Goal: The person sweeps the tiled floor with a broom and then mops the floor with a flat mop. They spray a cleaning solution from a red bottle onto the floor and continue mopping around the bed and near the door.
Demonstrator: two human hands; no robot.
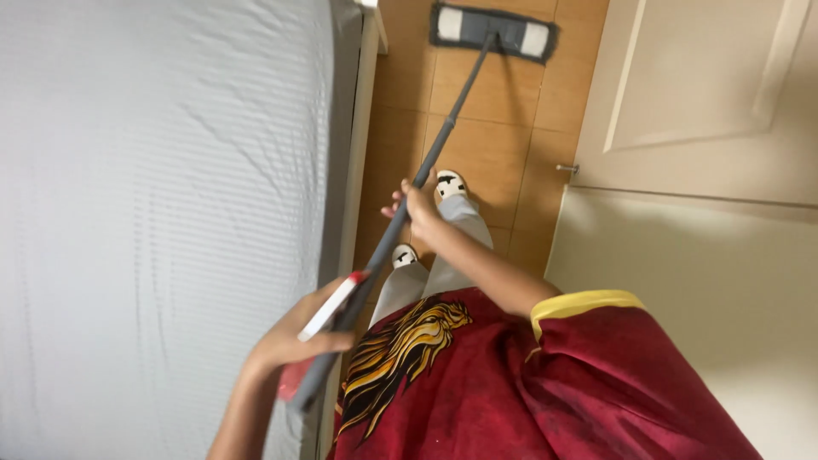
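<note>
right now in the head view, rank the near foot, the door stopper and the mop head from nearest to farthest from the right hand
From the right hand on the mop handle:
1. Foot, just beside the hand.
2. Door stopper, off to the right by the door.
3. Mop head, at the far end of the handle, top of the view.

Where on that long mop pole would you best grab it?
On the grey mop pole, at two spread points from above: the right hand wraps mid-shaft, the left hand near the top end. The pole slants down to the flat mop head, so spaced grips steer it.
</note>
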